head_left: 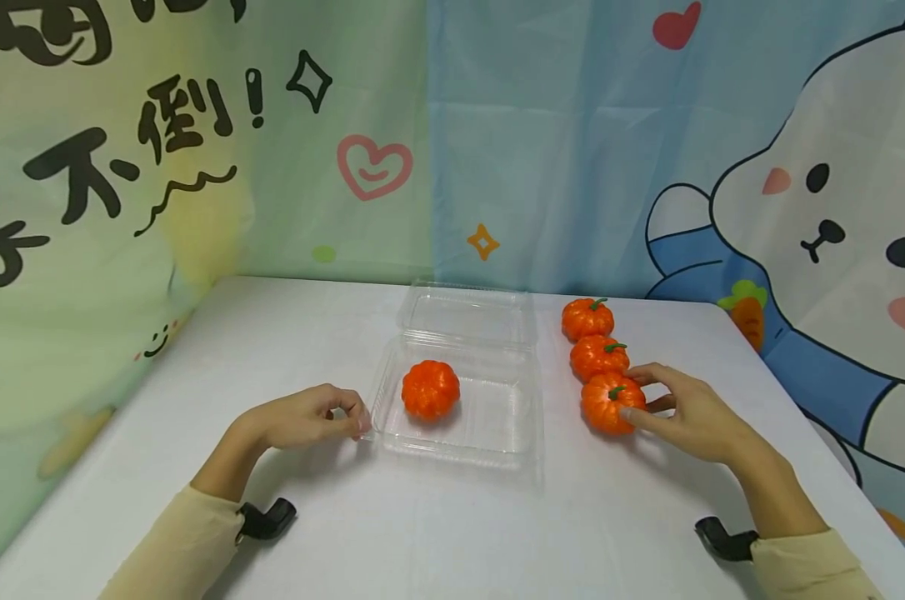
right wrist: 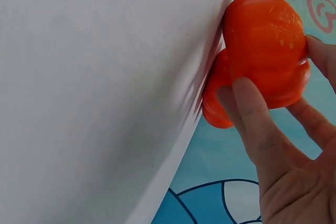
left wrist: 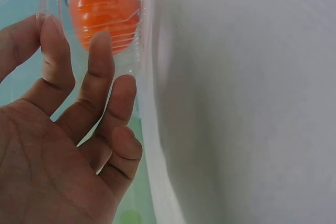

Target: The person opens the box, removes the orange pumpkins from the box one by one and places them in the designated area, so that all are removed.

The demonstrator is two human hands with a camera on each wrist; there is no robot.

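An open clear plastic clamshell box [head_left: 490, 417] lies on the table with its lid folded back. One orange toy pumpkin [head_left: 431, 390] sits inside, toward the left of the tray. My left hand [head_left: 310, 419] pinches the box's left rim between thumb and forefinger; in the left wrist view the other fingers [left wrist: 101, 61] spread beside the clear wall. To the right of the box, my right hand [head_left: 688, 412] holds the nearest pumpkin [head_left: 605, 406] in a row, thumb on its near side and fingers round its right and far sides. That pumpkin [right wrist: 268, 45] fills the grasp in the right wrist view.
Two more pumpkins stand in line behind the held one, a middle pumpkin [head_left: 597, 358] and a far pumpkin [head_left: 586, 319], both with green stems. The white table [head_left: 452, 533] ends at a printed cloth backdrop [head_left: 542, 150].
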